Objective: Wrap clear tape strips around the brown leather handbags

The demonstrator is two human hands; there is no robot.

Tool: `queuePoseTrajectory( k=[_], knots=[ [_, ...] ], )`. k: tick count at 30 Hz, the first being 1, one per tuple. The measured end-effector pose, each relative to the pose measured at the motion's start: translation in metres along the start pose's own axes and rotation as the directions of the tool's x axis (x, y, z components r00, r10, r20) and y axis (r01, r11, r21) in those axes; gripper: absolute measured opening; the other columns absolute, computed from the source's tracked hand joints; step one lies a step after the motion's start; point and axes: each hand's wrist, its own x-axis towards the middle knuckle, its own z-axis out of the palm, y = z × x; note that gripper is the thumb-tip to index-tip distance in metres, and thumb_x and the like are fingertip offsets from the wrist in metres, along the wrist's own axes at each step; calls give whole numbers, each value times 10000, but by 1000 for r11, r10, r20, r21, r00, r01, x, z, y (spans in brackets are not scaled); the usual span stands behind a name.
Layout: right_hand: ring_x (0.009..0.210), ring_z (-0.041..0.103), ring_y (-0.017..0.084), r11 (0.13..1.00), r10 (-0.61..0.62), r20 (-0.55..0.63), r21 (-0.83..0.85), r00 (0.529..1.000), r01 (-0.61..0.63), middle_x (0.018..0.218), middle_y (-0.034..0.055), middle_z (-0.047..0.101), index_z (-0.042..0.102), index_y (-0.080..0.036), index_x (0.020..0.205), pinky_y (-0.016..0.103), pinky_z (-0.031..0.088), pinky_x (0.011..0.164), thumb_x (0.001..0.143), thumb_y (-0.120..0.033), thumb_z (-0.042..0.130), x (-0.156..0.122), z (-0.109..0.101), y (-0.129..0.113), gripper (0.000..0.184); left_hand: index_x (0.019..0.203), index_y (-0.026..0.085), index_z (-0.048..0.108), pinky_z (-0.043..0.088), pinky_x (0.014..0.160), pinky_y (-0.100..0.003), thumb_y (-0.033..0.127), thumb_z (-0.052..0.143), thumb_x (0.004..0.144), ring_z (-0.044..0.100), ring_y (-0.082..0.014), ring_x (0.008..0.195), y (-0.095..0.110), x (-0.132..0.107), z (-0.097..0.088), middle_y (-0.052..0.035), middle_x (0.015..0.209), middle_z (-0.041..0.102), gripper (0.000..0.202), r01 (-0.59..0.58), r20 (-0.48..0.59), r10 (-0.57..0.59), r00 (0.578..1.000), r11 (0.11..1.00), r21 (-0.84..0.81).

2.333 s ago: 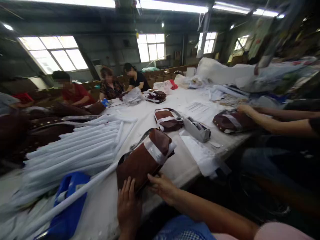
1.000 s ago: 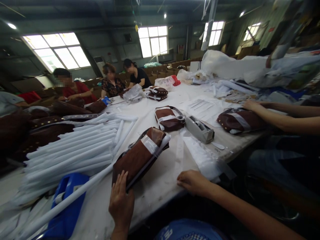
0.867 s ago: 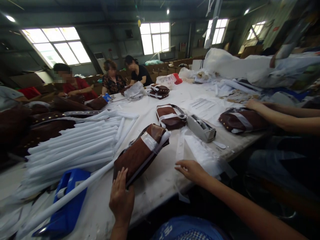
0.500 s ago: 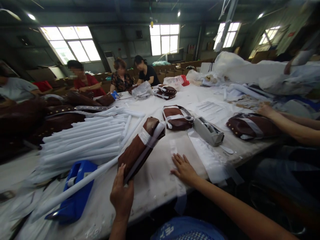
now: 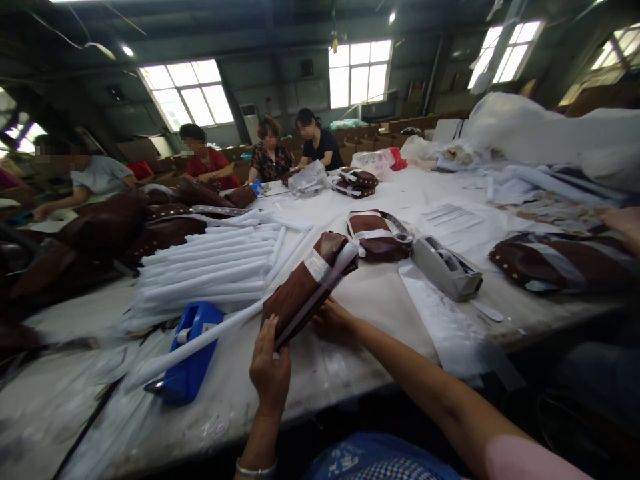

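A brown leather bag [image 5: 295,293], with a white band across it and a white roll along its side, stands tilted on its edge in front of me. My left hand [image 5: 270,363] grips its near lower end, thumb on one side and fingers on the other. My right hand [image 5: 333,319] reaches in at the bag's right underside; its fingers are hidden behind the bag. Just beyond lies another brown bag [image 5: 375,250] with a white band and a strap. A grey tape dispenser [image 5: 445,270] stands to its right.
White rolls [image 5: 210,267] are piled left of the bag, beside a blue tape dispenser [image 5: 187,360]. A studded brown bag [image 5: 555,263] lies at right near a co-worker's hand [image 5: 625,223]. Plastic sheeting [image 5: 450,320] hangs over the table's front edge. Several people sit across the table.
My right hand has left the tabletop and moved in against the bag's underside. My left hand keeps its grip on the bag. The whole view has shifted left.
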Motion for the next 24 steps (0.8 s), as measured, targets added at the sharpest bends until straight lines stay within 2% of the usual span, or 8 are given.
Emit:
queuePoseTrajectory(
  k=[3, 6, 7, 10, 13, 16, 21, 24],
  knots=[
    [1072, 648, 256, 991, 114, -236, 96, 965, -93, 1157, 81, 717, 699, -216, 1106, 442, 496, 981, 968, -434, 460, -15, -8, 2, 351, 1443, 249, 482, 459, 1107, -424, 103, 534, 917, 569, -231, 1290, 9, 4, 0, -71, 1355, 636, 549, -79, -40, 79, 996, 997, 15],
    [1033, 649, 276, 965, 256, -484, 180, 837, -190, 1169, 142, 687, 601, -144, 1248, 455, 532, 887, 1003, -435, 316, -60, -33, 2, 476, 1428, 243, 502, 431, 1133, -476, 45, 496, 905, 555, -236, 1309, 17, -5, 3, -69, 1334, 653, 559, -209, -45, 211, 976, 977, 40],
    [1034, 645, 275, 950, 309, -568, 228, 763, -214, 1170, 139, 679, 568, -141, 1280, 453, 530, 887, 995, -442, 341, -78, -44, 0, 473, 1420, 249, 512, 416, 1144, -494, 19, 474, 893, 546, -238, 1319, 19, -10, 5, -62, 1332, 655, 576, -251, -33, 253, 967, 967, 47],
    [1023, 640, 257, 867, 498, -766, 427, 407, -257, 1115, 84, 678, 582, -184, 1232, 424, 512, 917, 888, -465, 569, -126, -77, -9, 444, 1405, 263, 530, 404, 1156, -489, -50, 419, 838, 528, -222, 1336, 26, -32, 14, -35, 1331, 656, 657, -323, 32, 322, 946, 945, 46],
    [1068, 621, 281, 826, 514, -813, 384, 273, -412, 1116, 90, 669, 595, -197, 1204, 465, 464, 977, 848, -478, 607, -154, -98, -21, 454, 1411, 257, 522, 436, 1138, -448, -79, 395, 799, 524, -199, 1337, 32, -50, 22, -18, 1343, 646, 709, -325, 93, 321, 942, 945, 34],
    [1115, 607, 311, 829, 406, -856, 195, 322, -525, 1212, 119, 638, 555, -199, 1264, 500, 452, 985, 845, -435, 584, -162, -112, -30, 482, 1407, 251, 524, 458, 1122, -445, -98, 375, 784, 531, -195, 1331, 34, -58, 26, -8, 1352, 638, 729, -336, 129, 328, 936, 941, 50],
    [1168, 582, 294, 865, 30, -890, -206, 456, -458, 1298, 133, 590, 585, -189, 1219, 505, 457, 1015, 868, -244, 477, -151, -144, -49, 371, 1372, 269, 558, 486, 1100, -457, -91, 380, 821, 568, -199, 1288, 32, -61, 27, -5, 1305, 666, 681, -425, 160, 412, 897, 903, 64],
    [1223, 559, 288, 854, -143, -716, -438, 683, -281, 1227, 107, 651, 662, -224, 1087, 510, 402, 1093, 915, -251, 470, -122, -150, -63, 259, 1339, 271, 587, 497, 1089, -465, -83, 381, 846, 585, -205, 1267, 32, -64, 28, -2, 1293, 671, 641, -454, 177, 439, 881, 889, 57]
  ],
)
